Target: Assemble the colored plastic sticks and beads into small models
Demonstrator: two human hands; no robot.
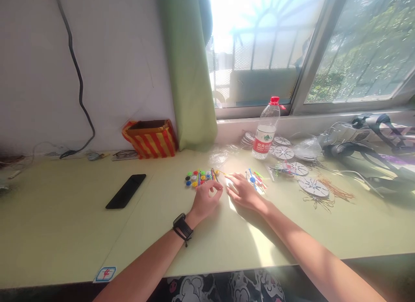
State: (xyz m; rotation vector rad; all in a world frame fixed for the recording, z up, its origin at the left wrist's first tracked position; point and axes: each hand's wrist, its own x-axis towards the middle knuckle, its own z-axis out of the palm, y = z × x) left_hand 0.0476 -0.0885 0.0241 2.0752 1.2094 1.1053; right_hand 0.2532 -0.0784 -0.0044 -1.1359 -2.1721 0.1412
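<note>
My left hand (205, 199), with a black watch (183, 226) on its wrist, is closed in a pinch of thumb and index finger. Whatever lies in that pinch is too small to make out. Just to its right, my right hand (244, 193) rests low over the table, fingers stretched out and slightly apart. Beyond my left hand sit several small round coloured pieces (188, 184) in rows, with thin coloured strands among them. A thin yellowish strand (223, 173) shows near my right fingertips. A blue spoked piece (252, 180) lies with other coloured bits beyond my right hand.
A black phone (126, 191) lies left on the table (65, 232). Behind are a red-and-yellow striped box (155, 139) and a red-capped bottle (266, 131). White slotted discs (313, 187), orange strands (339, 189) and black straps (356, 157) spread to the right.
</note>
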